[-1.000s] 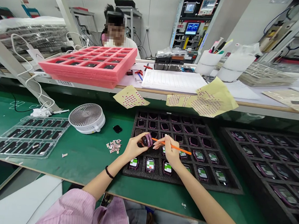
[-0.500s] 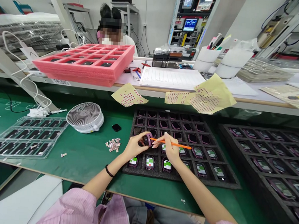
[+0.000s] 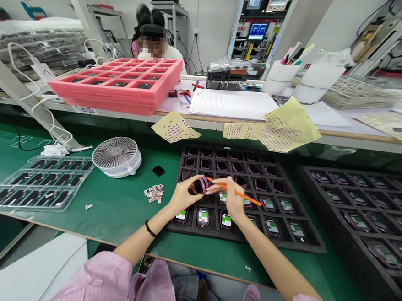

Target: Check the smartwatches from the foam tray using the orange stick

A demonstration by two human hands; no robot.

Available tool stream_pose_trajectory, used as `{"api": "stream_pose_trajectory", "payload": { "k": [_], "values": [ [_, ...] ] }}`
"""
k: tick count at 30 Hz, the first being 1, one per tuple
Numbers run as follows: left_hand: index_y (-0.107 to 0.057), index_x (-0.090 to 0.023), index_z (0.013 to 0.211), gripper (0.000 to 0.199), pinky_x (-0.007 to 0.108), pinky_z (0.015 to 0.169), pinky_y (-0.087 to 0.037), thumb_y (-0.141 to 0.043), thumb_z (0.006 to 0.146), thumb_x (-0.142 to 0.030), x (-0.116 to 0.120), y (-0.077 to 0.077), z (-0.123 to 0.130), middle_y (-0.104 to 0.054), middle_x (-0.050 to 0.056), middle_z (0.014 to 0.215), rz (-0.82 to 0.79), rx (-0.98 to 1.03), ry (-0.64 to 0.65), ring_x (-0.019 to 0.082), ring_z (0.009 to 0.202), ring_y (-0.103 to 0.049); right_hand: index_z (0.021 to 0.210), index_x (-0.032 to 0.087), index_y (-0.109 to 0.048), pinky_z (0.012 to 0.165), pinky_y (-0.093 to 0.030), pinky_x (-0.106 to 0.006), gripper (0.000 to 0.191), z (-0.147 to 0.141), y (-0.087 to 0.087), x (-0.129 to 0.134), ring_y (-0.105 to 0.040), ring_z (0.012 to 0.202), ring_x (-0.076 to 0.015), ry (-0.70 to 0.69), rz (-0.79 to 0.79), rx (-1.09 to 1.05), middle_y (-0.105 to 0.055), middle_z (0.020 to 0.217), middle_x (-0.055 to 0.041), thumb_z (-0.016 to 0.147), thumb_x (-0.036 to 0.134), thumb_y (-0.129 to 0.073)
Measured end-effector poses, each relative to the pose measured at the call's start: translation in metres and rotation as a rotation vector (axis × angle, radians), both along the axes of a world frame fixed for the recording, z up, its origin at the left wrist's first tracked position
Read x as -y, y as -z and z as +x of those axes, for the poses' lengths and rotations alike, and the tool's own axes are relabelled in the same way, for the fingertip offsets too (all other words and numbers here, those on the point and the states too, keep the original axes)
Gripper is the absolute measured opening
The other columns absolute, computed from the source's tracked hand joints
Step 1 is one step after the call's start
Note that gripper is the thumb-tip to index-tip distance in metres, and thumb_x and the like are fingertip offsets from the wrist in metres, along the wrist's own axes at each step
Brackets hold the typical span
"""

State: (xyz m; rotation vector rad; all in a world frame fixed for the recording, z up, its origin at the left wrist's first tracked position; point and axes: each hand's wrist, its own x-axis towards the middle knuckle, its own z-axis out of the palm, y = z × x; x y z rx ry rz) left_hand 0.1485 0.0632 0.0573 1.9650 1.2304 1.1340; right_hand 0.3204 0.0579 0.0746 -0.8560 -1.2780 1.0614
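Observation:
Above a black foam tray (image 3: 195, 228), my left hand (image 3: 184, 195) is closed on a purple-framed watch (image 3: 201, 185), tilted on its edge between thumb and fingers. My right hand (image 3: 231, 198) pinches a thin orange stick-like tool (image 3: 247, 198) whose tip points left and meets or nearly meets the watch's side; its exact contact is too small to tell. Rows of similar watches sit in the tray's compartments. Those in the front rows, such as one watch (image 3: 226, 220), have lit green and white screens, while the back rows look dark.
A second foam tray of watches (image 3: 354, 221) lies at the right. Leftward are small paper scraps (image 3: 154, 193), a black watch-sized piece (image 3: 158, 170), a round fan (image 3: 117, 157) and a clear plastic tray (image 3: 56, 202). Yellow sheets (image 3: 281, 128) hang from the shelf; a person (image 3: 175, 54) sits behind it.
The watch in my left hand has turned, showing more of its purple edge. The orange tool is now tilted more steeply, its tip higher. The view has shifted slightly.

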Motion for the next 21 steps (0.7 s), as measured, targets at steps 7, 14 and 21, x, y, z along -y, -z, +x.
{"api": "stream_pose_trajectory", "payload": {
  "k": [7, 14, 21],
  "values": [
    [-0.061, -0.018, 0.115, 0.044, 0.026, 0.065, -0.050, -0.070, 0.073, -0.022, -0.002, 0.001, -0.001, -0.062, 0.003, 0.086, 0.143, -0.114, -0.031, 0.012, 0.066, -0.054, 0.066, 0.022, -0.042, 0.079, -0.055, -0.039, 0.042, 0.000, 0.007, -0.011, -0.068, 0.087, -0.0236, -0.069, -0.087, 0.156, -0.070, 0.092, -0.0066, 0.067, 0.046, -0.075],
    [-0.053, -0.020, 0.126, 0.058, 0.028, 0.067, -0.051, -0.071, 0.075, -0.041, 0.003, 0.000, 0.000, -0.063, 0.003, 0.085, 0.154, -0.050, -0.015, 0.014, 0.069, -0.056, 0.063, 0.023, -0.033, 0.048, -0.038, -0.021, 0.051, -0.006, 0.008, -0.013, -0.039, 0.048, -0.0083, -0.126, -0.176, 0.153, -0.036, 0.055, 0.0091, 0.061, 0.044, -0.079],
    [-0.056, -0.020, 0.122, 0.055, 0.029, 0.066, -0.052, -0.067, 0.077, -0.049, 0.005, -0.001, 0.000, -0.064, 0.004, 0.085, 0.155, 0.007, -0.014, 0.014, 0.068, -0.059, 0.065, 0.023, -0.033, 0.052, -0.041, -0.023, 0.052, -0.005, -0.001, -0.009, -0.041, 0.051, -0.0094, -0.149, -0.211, 0.093, -0.039, 0.058, 0.0079, 0.060, 0.045, -0.079]
  ]
}}
